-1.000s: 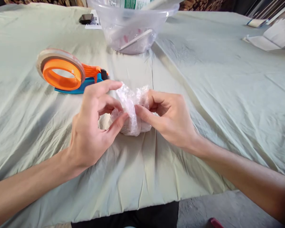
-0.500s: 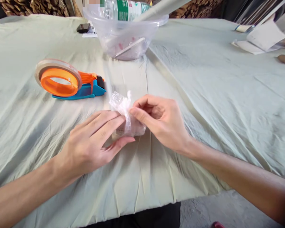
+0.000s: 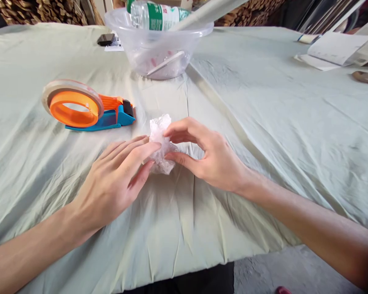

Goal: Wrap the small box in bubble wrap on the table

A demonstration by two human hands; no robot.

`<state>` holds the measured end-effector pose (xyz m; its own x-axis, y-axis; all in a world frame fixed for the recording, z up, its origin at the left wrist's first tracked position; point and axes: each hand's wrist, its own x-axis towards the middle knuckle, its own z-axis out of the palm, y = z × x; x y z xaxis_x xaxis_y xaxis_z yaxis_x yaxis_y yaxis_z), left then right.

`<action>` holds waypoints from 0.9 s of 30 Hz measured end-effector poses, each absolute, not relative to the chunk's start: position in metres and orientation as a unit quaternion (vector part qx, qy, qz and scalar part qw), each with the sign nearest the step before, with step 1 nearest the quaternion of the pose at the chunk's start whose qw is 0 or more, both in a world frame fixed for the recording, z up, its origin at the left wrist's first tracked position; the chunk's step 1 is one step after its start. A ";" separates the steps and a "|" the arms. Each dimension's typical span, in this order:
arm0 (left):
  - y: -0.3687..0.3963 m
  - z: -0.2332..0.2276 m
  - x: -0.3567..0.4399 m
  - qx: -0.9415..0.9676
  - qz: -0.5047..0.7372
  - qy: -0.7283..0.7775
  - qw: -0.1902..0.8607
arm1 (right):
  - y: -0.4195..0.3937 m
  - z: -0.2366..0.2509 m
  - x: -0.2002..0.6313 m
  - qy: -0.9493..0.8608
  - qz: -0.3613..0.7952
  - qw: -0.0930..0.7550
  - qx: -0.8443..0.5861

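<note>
A small crumpled bundle of clear bubble wrap point(image 3: 161, 126) rests on the cloth in front of me; whatever it wraps cannot be made out. From the left, my left hand point(image 3: 118, 175) holds it, with the index finger laid over its side and the thumb below. My right hand point(image 3: 207, 153) grips the bundle from the right, its fingertips at the upper part and its thumb lower down, a gap showing between them. Beyond my left hand stands an orange and blue tape dispenser point(image 3: 110, 118) with a roll of clear tape on it.
A pale green cloth point(image 3: 279, 143) with folds covers the table. At the back, a clear plastic basin point(image 3: 159, 53) holds a green-labelled bottle point(image 3: 156, 16) and a long pale roll or tube. A black phone-like object point(image 3: 106, 39) lies left of it. White papers point(image 3: 337, 47) lie far right.
The bubble wrap bundle has turned, its twisted top and smooth side giving way to a crumpled face. My right thumb and fingers have spread from a pinch to a wider grip.
</note>
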<state>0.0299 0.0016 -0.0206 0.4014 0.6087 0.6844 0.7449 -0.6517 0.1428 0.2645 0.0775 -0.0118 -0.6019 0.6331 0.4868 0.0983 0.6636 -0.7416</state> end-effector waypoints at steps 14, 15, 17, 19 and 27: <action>0.013 -0.023 0.021 -0.857 -0.330 -0.394 0.031 | 0.090 -0.004 0.274 -0.861 0.336 0.310 -0.224; 0.014 -0.023 0.020 -0.857 -0.325 -0.396 0.049 | 0.093 -0.001 0.274 -0.856 0.357 0.300 -0.224; 0.015 -0.022 0.021 -0.859 -0.305 -0.405 0.072 | 0.097 0.007 0.277 -0.848 0.392 0.267 -0.235; 0.017 -0.020 0.022 -0.864 -0.281 -0.412 0.066 | 0.098 0.021 0.286 -0.853 0.384 0.232 -0.266; 0.020 -0.018 0.022 -0.840 -0.329 -0.431 -0.019 | 0.005 0.053 0.401 -0.890 0.053 0.217 -0.397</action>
<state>0.0221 0.0198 -0.0182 0.4118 0.7372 0.5357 0.7122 -0.6271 0.3154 0.4012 0.0048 0.0534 -0.5905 0.7301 0.3439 0.6843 0.6788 -0.2663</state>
